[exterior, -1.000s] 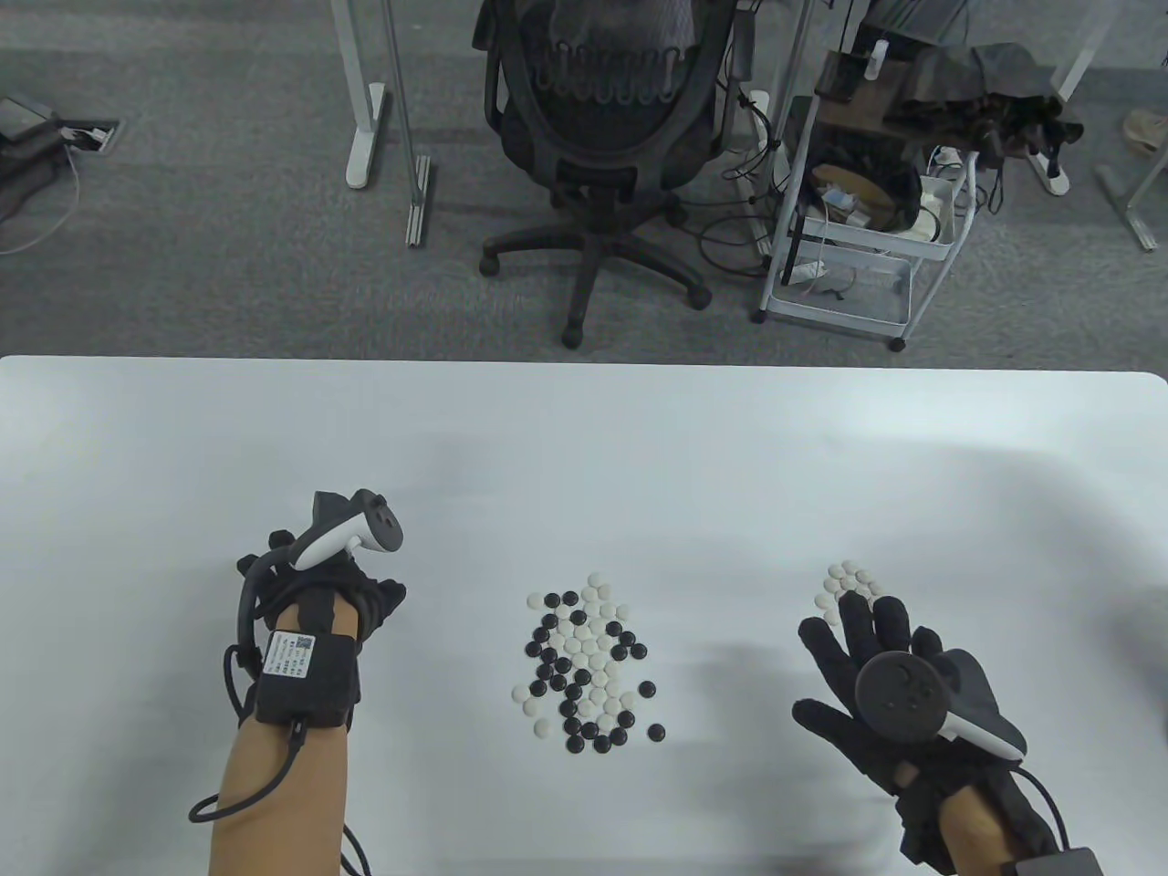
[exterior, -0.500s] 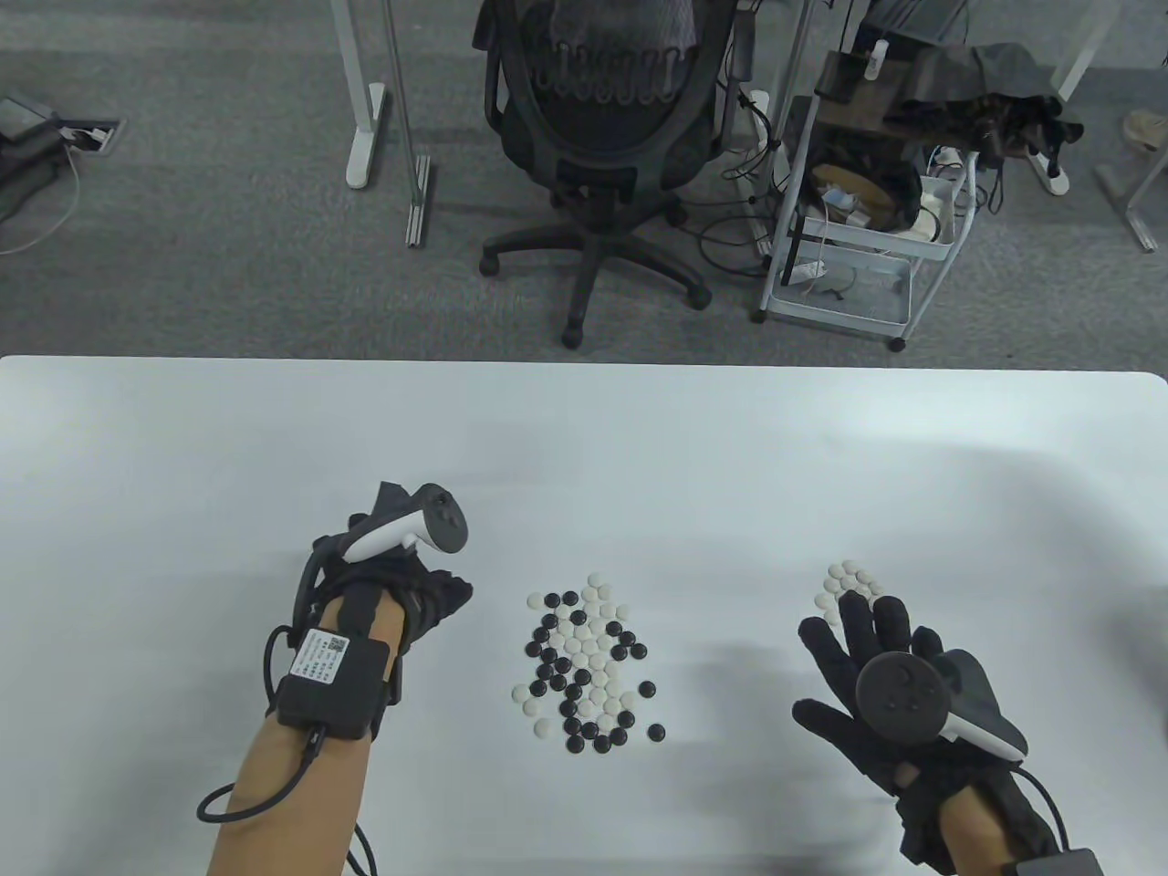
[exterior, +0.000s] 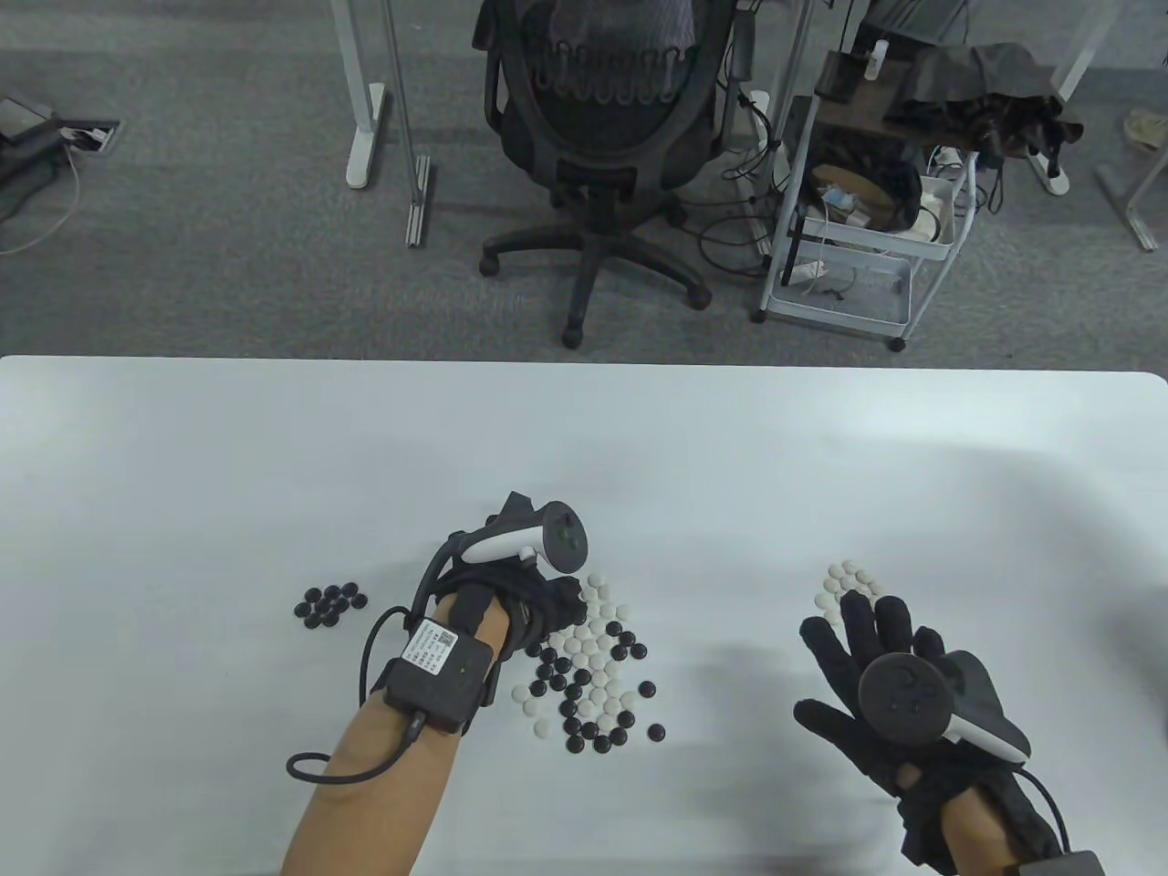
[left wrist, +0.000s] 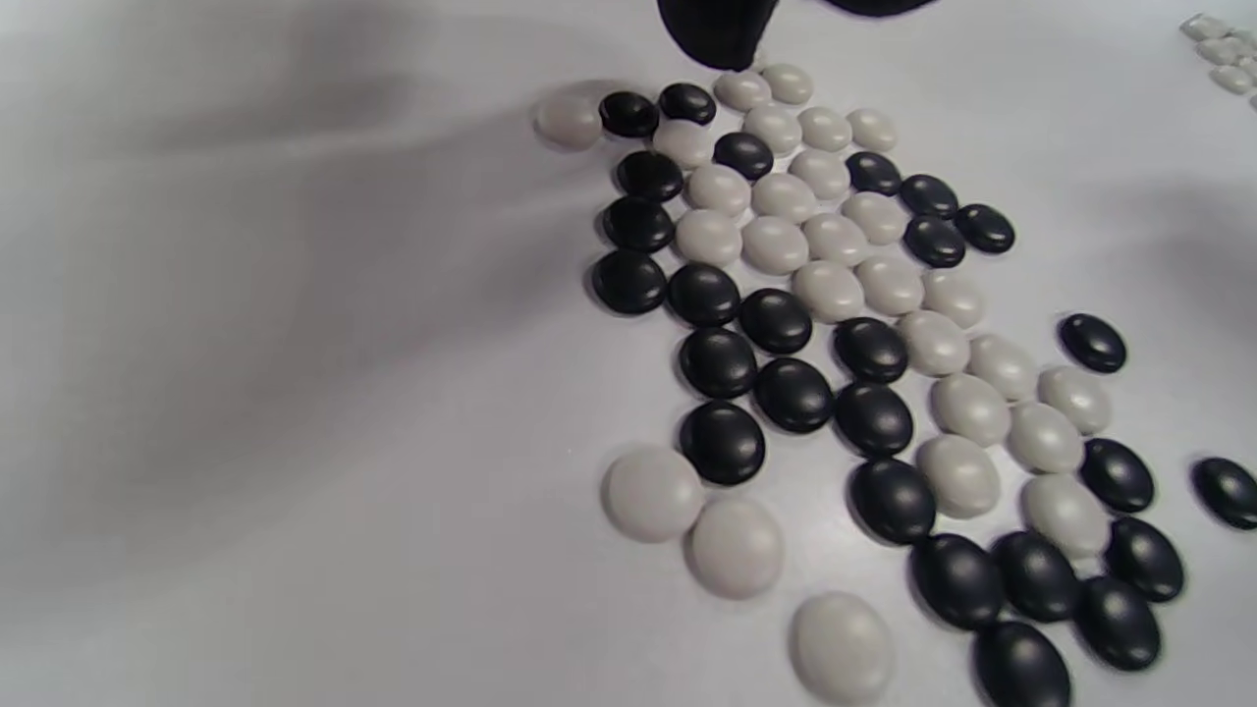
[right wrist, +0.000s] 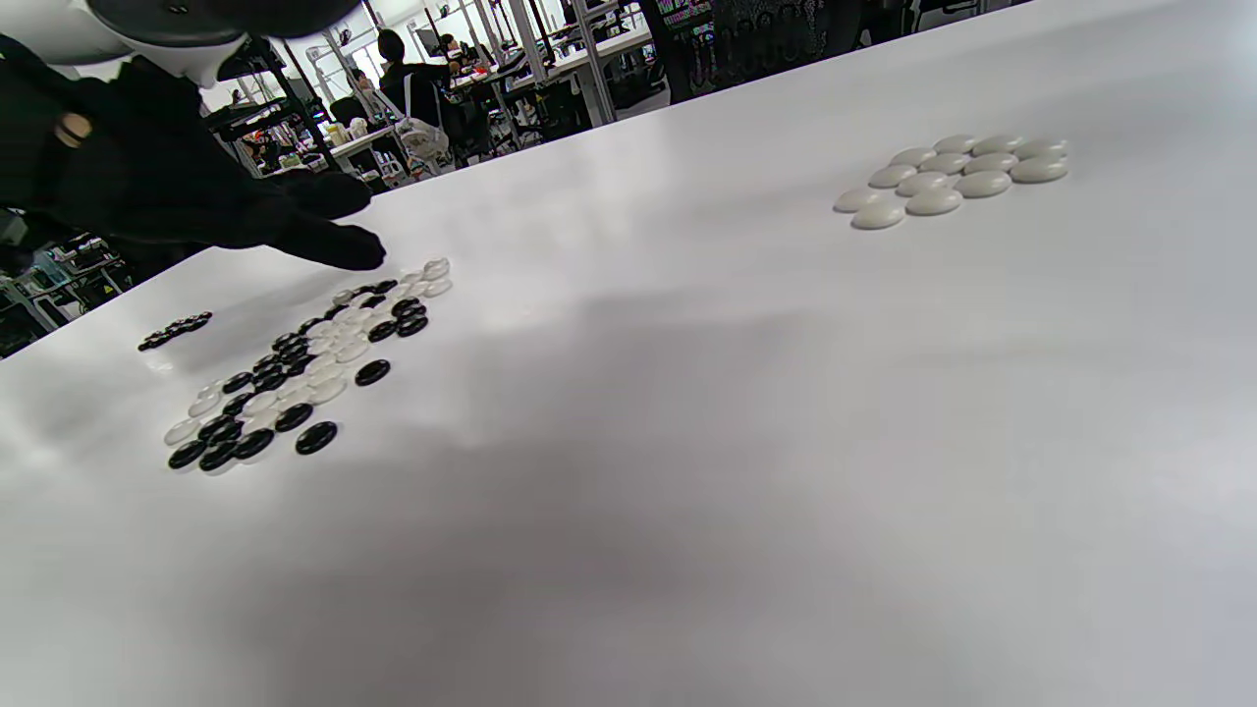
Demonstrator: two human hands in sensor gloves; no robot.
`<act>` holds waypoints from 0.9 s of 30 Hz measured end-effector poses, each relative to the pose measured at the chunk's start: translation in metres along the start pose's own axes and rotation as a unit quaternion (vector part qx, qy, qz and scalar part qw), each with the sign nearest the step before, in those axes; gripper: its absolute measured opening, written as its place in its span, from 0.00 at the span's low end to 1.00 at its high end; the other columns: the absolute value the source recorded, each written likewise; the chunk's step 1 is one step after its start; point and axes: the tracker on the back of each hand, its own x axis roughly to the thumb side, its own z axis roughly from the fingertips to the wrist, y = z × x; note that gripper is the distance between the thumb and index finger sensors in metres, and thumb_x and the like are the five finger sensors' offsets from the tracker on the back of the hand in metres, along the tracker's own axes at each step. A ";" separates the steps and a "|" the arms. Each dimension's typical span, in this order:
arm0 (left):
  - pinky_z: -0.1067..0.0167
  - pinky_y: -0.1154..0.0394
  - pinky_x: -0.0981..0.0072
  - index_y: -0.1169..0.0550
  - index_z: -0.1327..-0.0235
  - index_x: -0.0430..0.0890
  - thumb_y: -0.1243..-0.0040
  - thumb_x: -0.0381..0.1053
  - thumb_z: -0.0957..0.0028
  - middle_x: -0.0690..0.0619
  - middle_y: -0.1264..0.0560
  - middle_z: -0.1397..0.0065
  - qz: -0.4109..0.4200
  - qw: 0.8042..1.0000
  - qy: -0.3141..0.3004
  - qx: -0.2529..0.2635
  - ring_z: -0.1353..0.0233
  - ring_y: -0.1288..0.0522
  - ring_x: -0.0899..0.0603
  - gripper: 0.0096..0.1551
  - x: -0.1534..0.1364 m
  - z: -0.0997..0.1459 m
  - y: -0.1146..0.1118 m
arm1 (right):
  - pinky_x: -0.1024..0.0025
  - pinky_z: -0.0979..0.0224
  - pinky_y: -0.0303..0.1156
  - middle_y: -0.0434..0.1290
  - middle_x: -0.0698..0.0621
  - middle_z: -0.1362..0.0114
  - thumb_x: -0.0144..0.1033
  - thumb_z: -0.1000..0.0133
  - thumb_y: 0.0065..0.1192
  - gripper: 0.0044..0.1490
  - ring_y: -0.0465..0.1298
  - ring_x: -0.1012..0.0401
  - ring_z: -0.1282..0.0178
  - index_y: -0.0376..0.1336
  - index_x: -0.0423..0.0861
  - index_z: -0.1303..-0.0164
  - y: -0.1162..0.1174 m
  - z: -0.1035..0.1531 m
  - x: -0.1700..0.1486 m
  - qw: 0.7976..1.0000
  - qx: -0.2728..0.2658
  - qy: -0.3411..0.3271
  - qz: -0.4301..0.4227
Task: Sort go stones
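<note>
A mixed pile of black and white Go stones (exterior: 593, 671) lies at the table's middle front. Left of it sits a small group of black stones (exterior: 330, 605). A group of white stones (exterior: 849, 584) sits to the right. My left hand (exterior: 566, 607) reaches over the pile's upper left corner, fingers stretched forward and low over the stones. In the left wrist view one fingertip (left wrist: 717, 34) hangs just above the pile (left wrist: 835, 295). My right hand (exterior: 858, 630) lies flat with spread fingers, its tips at the white group's near edge, holding nothing.
The white table (exterior: 182, 438) ends at its far edge at mid-frame. Beyond it on the floor stand an office chair (exterior: 593, 119) and a white wire cart (exterior: 858, 210). In the right wrist view, the white group (right wrist: 948, 175) lies far right and the black group (right wrist: 175, 330) far left.
My left hand has moved right from the black group to the mixed pile, uncovering the black stones. The right hand has stayed still.
</note>
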 end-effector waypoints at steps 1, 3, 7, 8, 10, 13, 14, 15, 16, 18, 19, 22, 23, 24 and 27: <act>0.41 0.75 0.13 0.43 0.14 0.56 0.71 0.59 0.40 0.31 0.77 0.18 0.003 1.000 0.002 -0.003 0.28 0.81 0.21 0.37 0.000 -0.004 0.000 | 0.21 0.36 0.25 0.23 0.29 0.19 0.58 0.40 0.38 0.52 0.21 0.30 0.27 0.32 0.42 0.14 0.000 0.000 0.000 1.000 0.000 0.000 0.000; 0.41 0.75 0.13 0.43 0.14 0.57 0.71 0.59 0.40 0.31 0.77 0.18 -0.008 1.000 0.028 -0.013 0.28 0.81 0.21 0.37 -0.002 -0.011 -0.001 | 0.21 0.36 0.25 0.23 0.29 0.19 0.58 0.40 0.38 0.52 0.21 0.30 0.27 0.32 0.42 0.14 0.000 0.000 0.000 1.000 0.000 0.000 0.000; 0.41 0.76 0.14 0.44 0.14 0.57 0.71 0.60 0.41 0.32 0.77 0.19 0.019 0.998 0.063 -0.004 0.28 0.81 0.21 0.37 -0.019 -0.012 0.006 | 0.21 0.36 0.25 0.23 0.29 0.19 0.58 0.40 0.38 0.52 0.21 0.30 0.27 0.33 0.42 0.14 0.000 0.001 -0.001 1.000 0.000 -0.001 -0.001; 0.41 0.76 0.14 0.44 0.14 0.57 0.71 0.60 0.41 0.32 0.78 0.19 0.022 0.997 0.073 -0.002 0.28 0.81 0.21 0.37 -0.025 -0.011 0.007 | 0.21 0.36 0.25 0.23 0.29 0.19 0.58 0.40 0.38 0.52 0.21 0.30 0.27 0.33 0.42 0.14 0.000 0.001 -0.001 1.000 -0.001 -0.001 -0.001; 0.41 0.76 0.14 0.44 0.15 0.57 0.71 0.60 0.41 0.32 0.78 0.19 0.033 0.994 0.104 0.002 0.28 0.82 0.22 0.37 -0.042 -0.006 0.009 | 0.21 0.36 0.25 0.23 0.29 0.19 0.58 0.40 0.38 0.52 0.21 0.30 0.27 0.33 0.41 0.14 -0.001 0.001 -0.001 1.000 -0.002 -0.001 -0.002; 0.41 0.76 0.14 0.42 0.15 0.57 0.70 0.60 0.41 0.33 0.77 0.18 0.057 0.989 0.134 0.000 0.28 0.81 0.22 0.37 -0.069 0.007 0.006 | 0.21 0.36 0.25 0.23 0.29 0.19 0.58 0.40 0.38 0.52 0.21 0.30 0.27 0.33 0.41 0.14 -0.001 0.002 -0.001 1.000 -0.004 -0.002 -0.003; 0.40 0.76 0.14 0.42 0.15 0.56 0.70 0.60 0.41 0.33 0.77 0.18 0.055 0.988 0.145 -0.002 0.28 0.81 0.22 0.37 -0.078 0.013 0.005 | 0.21 0.36 0.25 0.23 0.29 0.19 0.58 0.40 0.38 0.52 0.21 0.30 0.27 0.33 0.42 0.14 -0.002 0.002 -0.001 1.000 -0.004 -0.002 -0.004; 0.40 0.76 0.14 0.41 0.15 0.56 0.70 0.60 0.41 0.33 0.77 0.18 0.049 0.986 0.159 0.001 0.28 0.81 0.22 0.38 -0.086 0.019 0.003 | 0.21 0.36 0.25 0.23 0.29 0.19 0.58 0.40 0.38 0.52 0.21 0.30 0.27 0.33 0.42 0.15 -0.002 0.002 -0.001 1.000 -0.004 -0.003 -0.004; 0.40 0.76 0.14 0.40 0.15 0.55 0.70 0.60 0.41 0.33 0.77 0.18 0.047 0.985 0.169 0.001 0.27 0.81 0.22 0.38 -0.092 0.023 0.001 | 0.21 0.36 0.25 0.23 0.29 0.19 0.58 0.40 0.38 0.52 0.21 0.30 0.27 0.33 0.42 0.14 -0.002 0.002 -0.002 1.000 -0.004 -0.003 -0.004; 0.40 0.76 0.14 0.39 0.15 0.55 0.70 0.60 0.41 0.34 0.77 0.18 0.050 0.981 0.187 -0.007 0.27 0.81 0.22 0.38 -0.107 0.035 -0.004 | 0.21 0.36 0.25 0.23 0.29 0.19 0.58 0.40 0.38 0.52 0.21 0.30 0.27 0.33 0.42 0.14 -0.001 0.001 -0.002 1.000 0.000 -0.002 -0.003; 0.40 0.76 0.14 0.38 0.15 0.56 0.69 0.60 0.41 0.34 0.77 0.18 0.054 0.980 0.194 -0.008 0.27 0.81 0.22 0.38 -0.113 0.040 -0.008 | 0.21 0.36 0.25 0.22 0.29 0.19 0.58 0.40 0.38 0.52 0.21 0.30 0.27 0.33 0.42 0.14 0.000 0.000 -0.002 1.000 0.002 -0.001 -0.002; 0.40 0.76 0.14 0.38 0.15 0.56 0.69 0.60 0.41 0.34 0.77 0.18 0.048 0.977 0.207 -0.012 0.27 0.81 0.22 0.38 -0.127 0.053 -0.018 | 0.21 0.36 0.25 0.22 0.29 0.19 0.58 0.40 0.38 0.52 0.21 0.30 0.27 0.33 0.42 0.14 0.001 0.000 -0.001 1.000 0.004 -0.001 0.000; 0.40 0.76 0.14 0.38 0.15 0.55 0.69 0.60 0.41 0.34 0.77 0.18 0.046 0.977 0.209 -0.012 0.27 0.81 0.22 0.38 -0.129 0.055 -0.020 | 0.21 0.36 0.25 0.22 0.29 0.19 0.58 0.40 0.38 0.52 0.21 0.30 0.27 0.33 0.42 0.14 0.001 0.000 -0.001 1.000 0.004 -0.001 0.000; 0.40 0.76 0.14 0.38 0.15 0.55 0.69 0.60 0.41 0.34 0.77 0.18 0.042 0.976 0.213 -0.012 0.27 0.81 0.22 0.38 -0.133 0.059 -0.023 | 0.21 0.36 0.25 0.22 0.29 0.19 0.58 0.40 0.38 0.52 0.21 0.30 0.27 0.33 0.42 0.14 0.001 0.000 -0.001 1.000 0.003 -0.001 0.001; 0.40 0.76 0.14 0.38 0.15 0.55 0.69 0.59 0.41 0.34 0.77 0.19 0.030 0.975 0.222 -0.013 0.27 0.81 0.22 0.38 -0.139 0.069 -0.032 | 0.21 0.36 0.25 0.22 0.29 0.19 0.58 0.40 0.38 0.52 0.21 0.30 0.27 0.33 0.42 0.15 0.001 0.000 -0.002 1.000 0.005 0.001 0.001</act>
